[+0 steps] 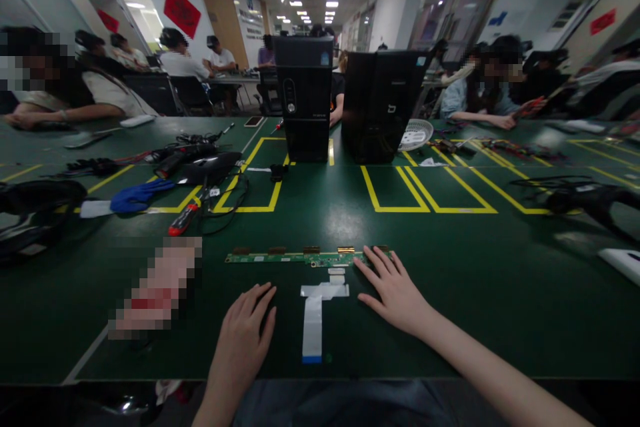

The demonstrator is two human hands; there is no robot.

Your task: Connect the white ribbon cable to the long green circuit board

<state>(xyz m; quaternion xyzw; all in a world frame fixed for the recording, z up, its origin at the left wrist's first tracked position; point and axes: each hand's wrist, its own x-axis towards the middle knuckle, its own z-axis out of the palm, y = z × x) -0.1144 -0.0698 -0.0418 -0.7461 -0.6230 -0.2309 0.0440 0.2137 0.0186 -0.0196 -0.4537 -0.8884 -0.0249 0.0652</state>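
A long, narrow green circuit board (273,258) lies across the green table in front of me. My right hand (393,287) rests over its right end, fingers stretched out and spread, the fingertips on or just above the board. My left hand (247,320) lies on the table below the board's left part, fingers stretched out and holding nothing. Between the hands a white flat ribbon cable (313,323) runs from near the board toward me, folded into a T shape, with a blue end at the bottom. Whether the cable is joined to the board cannot be made out.
Two black computer towers (305,93) stand at the back middle. A red-and-black screwdriver (184,219), a blue glove (140,195) and tangled black cables (193,147) lie to the left. A white basket (416,134) sits beyond, right. Yellow tape (400,209) marks the table. Several people sit around.
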